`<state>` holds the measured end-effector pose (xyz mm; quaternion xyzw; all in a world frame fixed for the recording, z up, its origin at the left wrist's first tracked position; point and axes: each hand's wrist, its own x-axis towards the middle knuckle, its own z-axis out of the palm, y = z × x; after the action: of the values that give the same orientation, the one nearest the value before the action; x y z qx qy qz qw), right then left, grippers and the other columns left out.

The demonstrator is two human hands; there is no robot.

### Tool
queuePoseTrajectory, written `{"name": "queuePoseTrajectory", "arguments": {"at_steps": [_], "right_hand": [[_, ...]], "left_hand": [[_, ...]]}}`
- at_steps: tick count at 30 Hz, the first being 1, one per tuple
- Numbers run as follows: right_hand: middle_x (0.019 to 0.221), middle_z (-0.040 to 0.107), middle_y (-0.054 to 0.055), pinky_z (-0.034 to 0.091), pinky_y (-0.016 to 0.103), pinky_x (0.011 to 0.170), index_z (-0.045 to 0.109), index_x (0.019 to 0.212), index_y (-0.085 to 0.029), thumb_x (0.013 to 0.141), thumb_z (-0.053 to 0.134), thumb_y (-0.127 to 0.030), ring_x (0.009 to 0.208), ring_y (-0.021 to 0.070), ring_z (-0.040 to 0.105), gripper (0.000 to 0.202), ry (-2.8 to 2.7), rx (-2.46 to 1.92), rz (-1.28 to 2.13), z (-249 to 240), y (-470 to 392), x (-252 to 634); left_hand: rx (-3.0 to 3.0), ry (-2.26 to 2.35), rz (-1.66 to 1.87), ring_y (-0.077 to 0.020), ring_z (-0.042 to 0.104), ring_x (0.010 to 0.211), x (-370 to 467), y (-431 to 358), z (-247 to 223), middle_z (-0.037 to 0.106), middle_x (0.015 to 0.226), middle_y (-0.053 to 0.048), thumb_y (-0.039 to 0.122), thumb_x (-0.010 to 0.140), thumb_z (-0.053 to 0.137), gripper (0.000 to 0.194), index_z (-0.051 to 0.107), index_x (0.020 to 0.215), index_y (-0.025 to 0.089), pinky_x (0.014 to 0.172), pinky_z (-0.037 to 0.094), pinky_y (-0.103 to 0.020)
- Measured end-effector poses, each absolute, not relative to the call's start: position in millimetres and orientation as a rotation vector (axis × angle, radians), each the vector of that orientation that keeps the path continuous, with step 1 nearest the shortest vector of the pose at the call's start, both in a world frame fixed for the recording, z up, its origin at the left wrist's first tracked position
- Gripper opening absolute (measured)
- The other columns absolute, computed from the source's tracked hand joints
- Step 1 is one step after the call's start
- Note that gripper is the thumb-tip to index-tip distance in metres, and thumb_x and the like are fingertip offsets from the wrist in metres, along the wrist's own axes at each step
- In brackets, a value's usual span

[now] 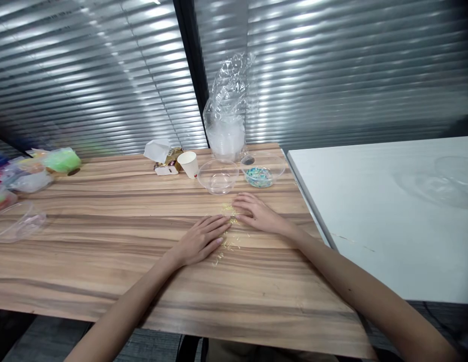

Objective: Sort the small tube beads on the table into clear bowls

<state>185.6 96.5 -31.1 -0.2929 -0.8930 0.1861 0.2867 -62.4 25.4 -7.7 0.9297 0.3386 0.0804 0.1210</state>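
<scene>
Small yellow tube-like beads [229,245] lie loose on the wood-grain table [143,281], spread between my two hands. My left hand [202,239] rests palm down on the left side of them, fingers stretched out. On the other side my right hand [258,213] lies with its fingers extended over the far part of the pile, fingertips near the left ones. Just beyond stands a clear plastic bowl [218,177] with nothing visible in it. To its right, a second clear bowl [262,173] holds blue, green and white beads.
A paper cup [187,165], a tissue box [168,163] and a plastic bag of stacked clear bowls [227,136] stand along the back. Colourful bags [60,161] and another clear bowl [17,223] sit at left. A white table [388,216] adjoins on the right.
</scene>
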Motion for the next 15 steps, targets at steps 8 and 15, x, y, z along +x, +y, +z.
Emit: {"name": "queuePoseTrajectory", "arguments": {"at_steps": [8, 15], "right_hand": [[0.140, 0.047, 0.013, 0.032, 0.050, 0.109, 0.050, 0.134, -0.019, 0.092, 0.058, -0.036, 0.133, 0.0277, 0.038, 0.047, -2.441, -0.824, 0.562, -32.9, 93.6, 186.0], [0.107, 0.063, 0.008, 0.044, 0.042, 0.095, 0.070, 0.095, -0.020, 0.085, 0.068, -0.024, 0.108, 0.0230, 0.054, 0.011, -2.339, -0.594, 0.562, -26.8, 87.7, 176.5]], "left_hand": [[2.719, 0.980, 0.190, -0.0217, 0.024, 0.141, -67.3, 27.8, -3.0, 0.030, 0.151, -0.003, 0.031, 0.101, 0.035, 0.045, 0.031, 0.146, 0.028, 0.116, 0.017, -0.047], [2.671, 0.998, 0.379, -0.0224, 0.037, 0.134, -70.8, 27.5, -0.5, 0.046, 0.142, -0.006, 0.029, 0.100, 0.038, 0.038, 0.047, 0.137, 0.025, 0.112, 0.027, -0.046]]}}
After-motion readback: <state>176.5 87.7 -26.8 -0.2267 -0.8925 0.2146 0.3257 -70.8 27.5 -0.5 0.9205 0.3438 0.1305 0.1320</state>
